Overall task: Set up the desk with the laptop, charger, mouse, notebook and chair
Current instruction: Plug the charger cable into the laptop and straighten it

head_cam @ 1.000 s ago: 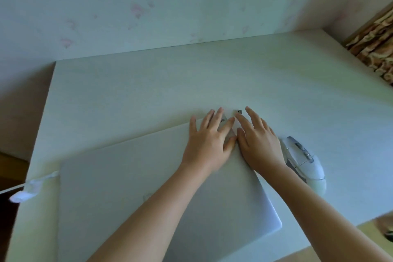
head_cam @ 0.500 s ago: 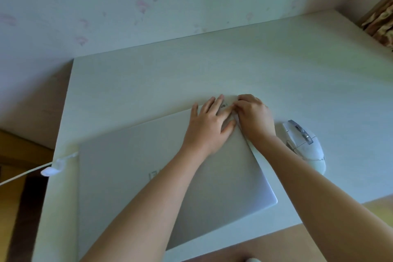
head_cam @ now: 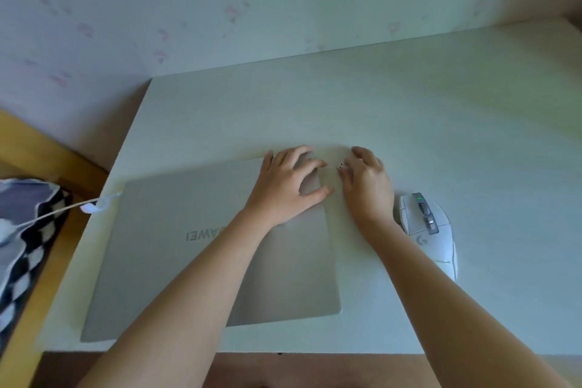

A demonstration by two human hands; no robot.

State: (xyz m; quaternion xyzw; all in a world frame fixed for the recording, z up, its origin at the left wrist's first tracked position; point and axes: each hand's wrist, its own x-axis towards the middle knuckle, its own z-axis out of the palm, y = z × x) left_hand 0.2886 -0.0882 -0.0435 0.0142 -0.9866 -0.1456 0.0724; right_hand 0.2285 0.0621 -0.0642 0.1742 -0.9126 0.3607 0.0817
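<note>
Left hand (head_cam: 288, 186) grip spread flat on laptop (head_cam: 201, 249); right hand (head_cam: 367, 184) grip curled at edge, contents unclear. Risk: laptop slides, tugging charger cable (head_cam: 63, 209), nudging mouse (head_cam: 426, 227).

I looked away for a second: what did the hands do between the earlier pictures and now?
The right hand slid off the laptop corner onto the desk just right of it, fingers curled. The two hands, touching before, now have a small gap between them. The left hand stays flat on the closed lid. Laptop, mouse and plugged-in cable have not visibly moved; only the camera shifted.
</note>
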